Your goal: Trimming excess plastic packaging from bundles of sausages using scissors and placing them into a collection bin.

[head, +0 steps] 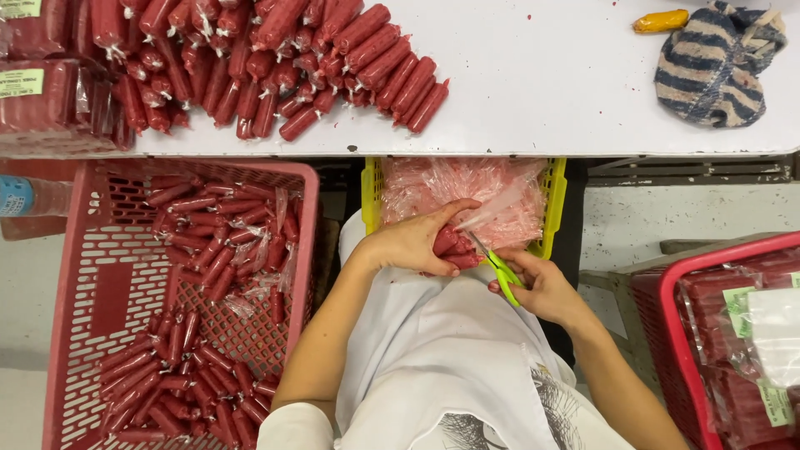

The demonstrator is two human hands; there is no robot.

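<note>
From the head camera, the left hand is closed around a small bundle of red sausages held over the person's lap, just in front of a yellow crate stuffed with crumpled clear plastic wrap. The right hand grips green-handled scissors, whose blades point up at the bundle's wrapping. A red basket of loose sausages sits to the person's left, and more sausages are heaped on the white table beyond.
</note>
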